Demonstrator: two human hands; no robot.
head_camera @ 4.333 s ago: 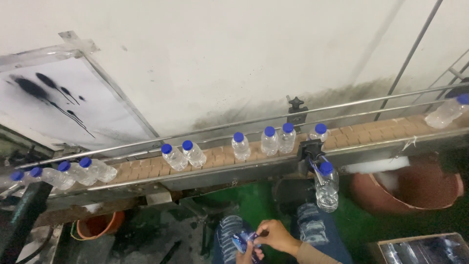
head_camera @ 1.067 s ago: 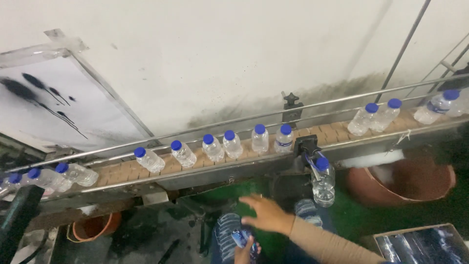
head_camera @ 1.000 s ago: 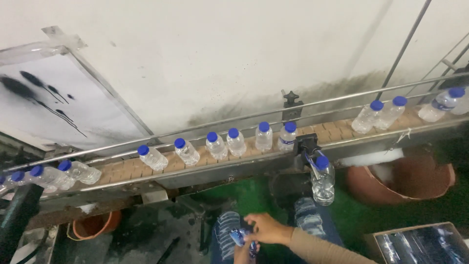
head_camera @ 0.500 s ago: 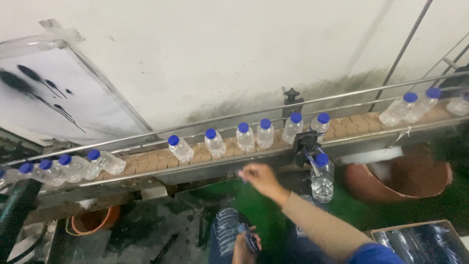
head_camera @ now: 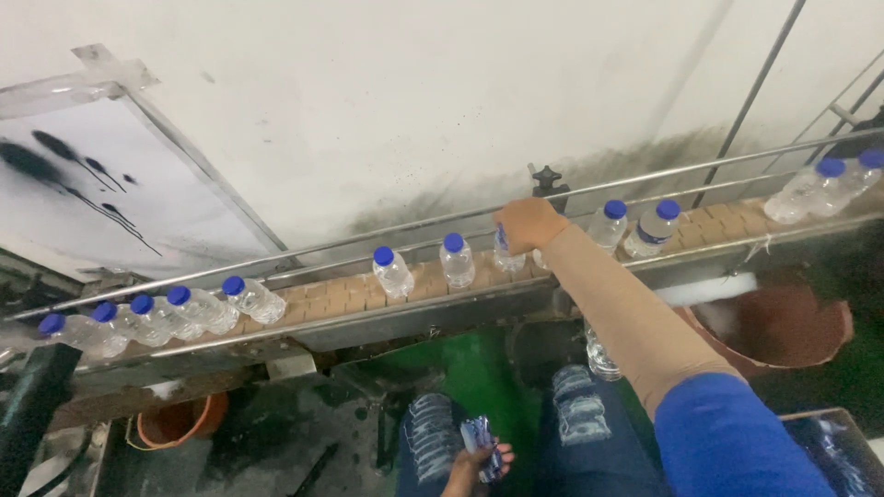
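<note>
At the far left of the frame a tight cluster of clear bottles with blue caps (head_camera: 147, 317) lay crowded together on the conveyor belt (head_camera: 341, 296), which ran from lower left up to the upper right between two metal guide rails (head_camera: 276, 253). Below it, at lower left, an orange bucket (head_camera: 175, 425) sat on the dark floor. Moving right, two separate capped bottles (head_camera: 424, 267) stood upright on the belt, near each other but apart. At the bottom centre the left hand (head_camera: 474, 460) was closed around a small bundle of blue labels (head_camera: 481, 442), held above the lap in torn jeans. Just right of centre the right hand (head_camera: 527, 225) was clamped over the top of a bottle on the belt (head_camera: 506, 258), its cap hidden under the palm. Beyond it two more capped bottles (head_camera: 635, 228) stood side by side, and a last pair (head_camera: 824, 184) lay at the upper right edge. A reddish-brown tub (head_camera: 783, 327) sat under the belt at right.
</note>
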